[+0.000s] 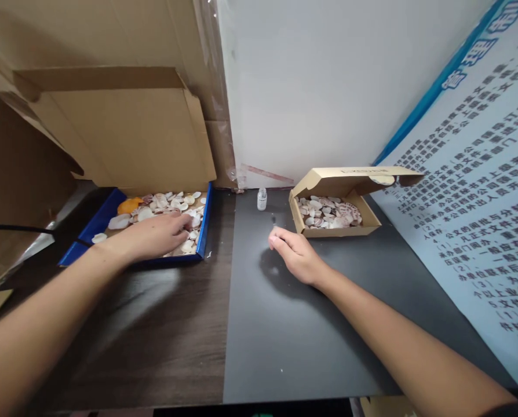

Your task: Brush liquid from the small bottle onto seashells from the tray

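My left hand (159, 233) reaches into the blue-sided cardboard box (205, 223), its fingers apart and resting on the seashells (167, 201). Whether a shell lies under the fingertips is hidden. Over the dark grey mat, my right hand (297, 255) is closed in a pinch on a small thin tool with a dark tip (273, 220); its exact kind is too small to make out. Just beyond that hand stands a small clear glass bottle (262, 200) with a white label, upright and without a visible cap.
To the right, an open brown cardboard box (337, 233) holds several seashells (324, 212). A dark grey mat (259, 347) covers the table's right part; dark wood (176, 341) shows at left. Behind rises a white panel (311, 87), with a printed poster (480, 191) leaning at right.
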`<state>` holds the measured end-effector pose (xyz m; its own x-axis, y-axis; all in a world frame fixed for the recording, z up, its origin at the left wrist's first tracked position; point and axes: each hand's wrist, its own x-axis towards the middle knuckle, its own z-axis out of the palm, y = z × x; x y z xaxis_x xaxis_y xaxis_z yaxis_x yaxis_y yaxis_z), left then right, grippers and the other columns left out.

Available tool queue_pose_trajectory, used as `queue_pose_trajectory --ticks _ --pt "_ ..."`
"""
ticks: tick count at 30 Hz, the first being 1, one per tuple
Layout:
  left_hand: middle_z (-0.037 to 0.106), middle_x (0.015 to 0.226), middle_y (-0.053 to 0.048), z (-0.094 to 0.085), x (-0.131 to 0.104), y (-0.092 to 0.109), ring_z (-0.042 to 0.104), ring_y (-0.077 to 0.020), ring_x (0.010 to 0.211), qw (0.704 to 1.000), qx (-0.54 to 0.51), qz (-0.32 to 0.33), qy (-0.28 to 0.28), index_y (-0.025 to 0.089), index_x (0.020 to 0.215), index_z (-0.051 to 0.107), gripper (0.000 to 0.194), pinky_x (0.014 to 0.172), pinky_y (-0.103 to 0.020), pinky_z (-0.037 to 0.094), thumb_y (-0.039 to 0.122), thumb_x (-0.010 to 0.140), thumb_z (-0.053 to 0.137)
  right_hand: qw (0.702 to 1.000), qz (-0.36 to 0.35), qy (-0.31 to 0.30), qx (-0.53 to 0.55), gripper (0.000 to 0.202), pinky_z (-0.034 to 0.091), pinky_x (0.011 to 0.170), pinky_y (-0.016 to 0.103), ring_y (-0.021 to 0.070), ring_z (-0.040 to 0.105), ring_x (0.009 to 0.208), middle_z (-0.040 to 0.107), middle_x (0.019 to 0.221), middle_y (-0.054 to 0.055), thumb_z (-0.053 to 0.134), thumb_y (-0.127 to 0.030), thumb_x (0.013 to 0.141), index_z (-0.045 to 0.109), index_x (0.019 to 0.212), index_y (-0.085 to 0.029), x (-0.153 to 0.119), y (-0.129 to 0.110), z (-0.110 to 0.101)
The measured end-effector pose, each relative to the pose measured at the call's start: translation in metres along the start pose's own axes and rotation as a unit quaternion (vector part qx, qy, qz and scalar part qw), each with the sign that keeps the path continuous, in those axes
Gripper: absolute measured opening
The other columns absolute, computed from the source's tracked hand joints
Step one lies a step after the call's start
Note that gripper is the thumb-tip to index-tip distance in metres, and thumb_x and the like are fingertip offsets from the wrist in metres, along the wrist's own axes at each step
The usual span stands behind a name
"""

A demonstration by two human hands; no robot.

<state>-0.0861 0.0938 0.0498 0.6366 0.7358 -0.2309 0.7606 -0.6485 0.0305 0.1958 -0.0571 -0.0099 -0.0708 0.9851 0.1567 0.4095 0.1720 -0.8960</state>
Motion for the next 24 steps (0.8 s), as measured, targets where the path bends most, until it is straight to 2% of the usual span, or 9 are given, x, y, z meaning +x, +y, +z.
queue_pose_trajectory --ticks 2,6,9,12,14,18,24 --pt "0.066 0.108 -0.015 0.002 0.004 -0.004 0.065 -0.0302 0.100 0.999 0.021 -0.007 -0.026 0.018 0.106 0.066 0.039 0.089 -0.040 0.049 0.033 0.087 0.036 1.000 0.000 -0.011 0.003 0.034 0.032 0.064 0.028 0.0139 0.041 0.065 0.041 0.067 -0.003 0.035 -0.037 0.099 0.040 0.069 -0.022 0.000 0.000 0.000" --pt "0.061 0.115 -0.017 0.004 0.011 -0.004 0.062 -0.0328 0.105 0.998 0.055 -0.026 -0.019 0.016 0.130 0.059 0.052 0.095 -0.043 0.046 0.033 0.089 0.032 1.000 0.010 -0.022 -0.003 0.037 0.028 0.059 0.027 0.0127 0.036 0.060 0.037 0.063 -0.004 0.036 -0.039 0.099 0.037 0.065 -0.022 -0.001 0.001 0.001" --pt "0.059 0.121 -0.017 0.004 0.016 0.000 0.059 -0.0343 0.115 0.998 0.055 -0.028 -0.017 0.017 0.138 0.055 0.057 0.101 -0.043 0.043 0.037 0.090 0.033 1.000 0.013 -0.021 -0.010 0.038 0.027 0.060 0.027 0.0126 0.035 0.061 0.035 0.064 -0.004 0.038 -0.040 0.098 0.036 0.065 -0.022 -0.001 0.003 0.001" --pt "0.059 0.126 -0.018 0.005 0.018 0.003 0.059 -0.0356 0.116 0.997 0.066 -0.036 -0.003 0.017 0.141 0.052 0.059 0.100 -0.044 0.043 0.040 0.089 0.035 1.000 0.015 -0.019 -0.016 0.038 0.027 0.060 0.027 0.0126 0.033 0.062 0.033 0.064 -0.004 0.039 -0.041 0.098 0.035 0.065 -0.022 -0.001 0.003 0.001" --pt "0.062 0.122 -0.019 0.008 0.020 0.004 0.060 -0.0361 0.113 0.997 0.072 -0.027 0.017 0.014 0.136 0.055 0.056 0.097 -0.044 0.045 0.036 0.088 0.037 0.999 0.016 -0.021 -0.019 0.039 0.027 0.060 0.027 0.0127 0.033 0.062 0.033 0.064 -0.004 0.039 -0.041 0.098 0.036 0.065 -0.022 -0.001 0.003 0.001" --pt "0.069 0.105 -0.018 0.014 0.021 0.006 0.064 -0.0341 0.100 0.997 0.059 -0.013 0.057 0.015 0.105 0.065 0.035 0.085 -0.041 0.048 0.031 0.086 0.039 0.999 0.018 -0.024 -0.025 0.039 0.028 0.060 0.027 0.0128 0.033 0.062 0.033 0.064 -0.004 0.039 -0.042 0.098 0.034 0.064 -0.022 0.000 0.002 0.001" --pt "0.067 0.087 -0.013 0.014 0.021 0.001 0.063 -0.0291 0.081 0.997 0.006 -0.026 0.077 0.019 0.085 0.055 0.018 0.070 -0.036 0.044 0.028 0.086 0.039 0.999 0.019 -0.033 -0.032 0.040 0.027 0.059 0.028 0.0125 0.032 0.061 0.032 0.064 -0.004 0.040 -0.042 0.097 0.033 0.064 -0.022 -0.001 0.001 0.001"
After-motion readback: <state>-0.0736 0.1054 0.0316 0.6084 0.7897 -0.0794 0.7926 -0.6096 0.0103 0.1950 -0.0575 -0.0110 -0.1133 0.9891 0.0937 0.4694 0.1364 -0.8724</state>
